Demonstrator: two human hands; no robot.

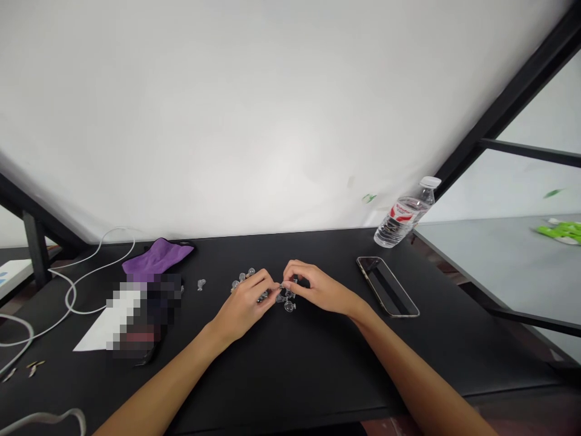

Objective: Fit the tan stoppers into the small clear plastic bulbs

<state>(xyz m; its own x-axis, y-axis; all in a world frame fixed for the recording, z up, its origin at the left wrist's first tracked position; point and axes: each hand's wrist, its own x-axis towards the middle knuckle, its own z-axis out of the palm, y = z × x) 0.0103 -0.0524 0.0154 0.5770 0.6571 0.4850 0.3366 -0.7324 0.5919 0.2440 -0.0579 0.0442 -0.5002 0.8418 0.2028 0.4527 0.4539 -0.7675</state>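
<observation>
Here we are at the black table [290,375], with both hands working close together in the middle of the frame. The left hand [249,301] is curled inward, thumb and fingertips [267,284] pinched together on something tiny, while the right hand [319,286] comes in from the other side, its fingertips [290,275] pressed toward the same spot. The two hands almost meet, and what they're pinching is too small to call. Around them sits a cluster of small clear bulb-shaped pieces [288,306], some right under the right fingertips, with more pieces [242,278] just beyond the left hand and a lone piece [201,284] farther left. Upper right, a water bottle [403,215] stands at the table's far edge, and a phone [387,286] lies flat near the right hand. Over on the left, there's a purple cloth [157,259], a white cable [91,272], and a white sheet [109,321] beside a blurred object [145,315].
</observation>
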